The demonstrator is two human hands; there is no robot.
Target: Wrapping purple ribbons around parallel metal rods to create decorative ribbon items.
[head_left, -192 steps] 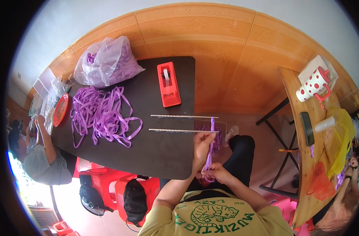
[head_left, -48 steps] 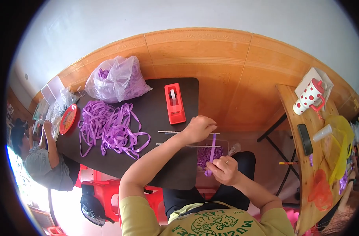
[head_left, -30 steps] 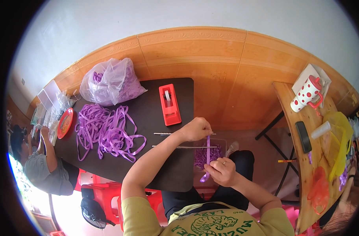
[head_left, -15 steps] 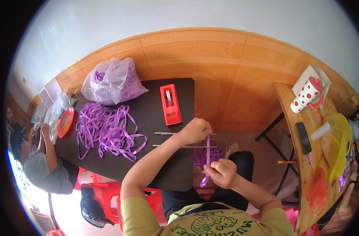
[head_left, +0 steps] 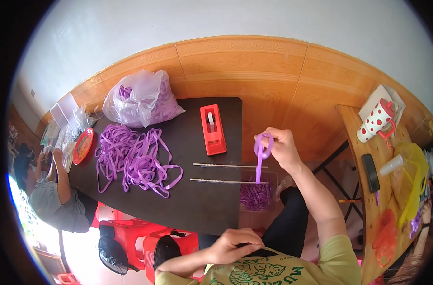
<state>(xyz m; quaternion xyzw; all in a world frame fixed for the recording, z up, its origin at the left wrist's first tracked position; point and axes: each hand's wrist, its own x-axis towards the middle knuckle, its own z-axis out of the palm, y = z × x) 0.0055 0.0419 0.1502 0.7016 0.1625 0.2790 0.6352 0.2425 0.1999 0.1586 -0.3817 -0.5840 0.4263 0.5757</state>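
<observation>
My right hand (head_left: 284, 147) pinches a looped purple ribbon (head_left: 260, 166) above the right edge of the black table (head_left: 211, 209). The ribbon's lower end hangs down to the nearer of two thin metal sticks (head_left: 226, 181), which jut past that edge. Parallel to it lies the farther stick (head_left: 226, 165). Below the sticks, a clear box holds many short purple ribbon pieces (head_left: 255, 195). Close to my waist, my left hand (head_left: 236, 244) has curled fingers; whatever may be in them is hidden. Long purple ribbon (head_left: 131, 159) lies heaped on the table.
A red tape dispenser (head_left: 212, 130) and a plastic bag of purple ribbon (head_left: 143, 99) stand on the table, with a red plate (head_left: 83, 146) farther left. Another person (head_left: 60, 204) sits there. At right, a wooden table (head_left: 352, 121) bears a dotted cup (head_left: 375, 121) and yellow bag (head_left: 409, 178).
My left hand has left the ribbon and drawn back to my waist. My right hand has risen away from my body, and the ribbon now forms a loop in it.
</observation>
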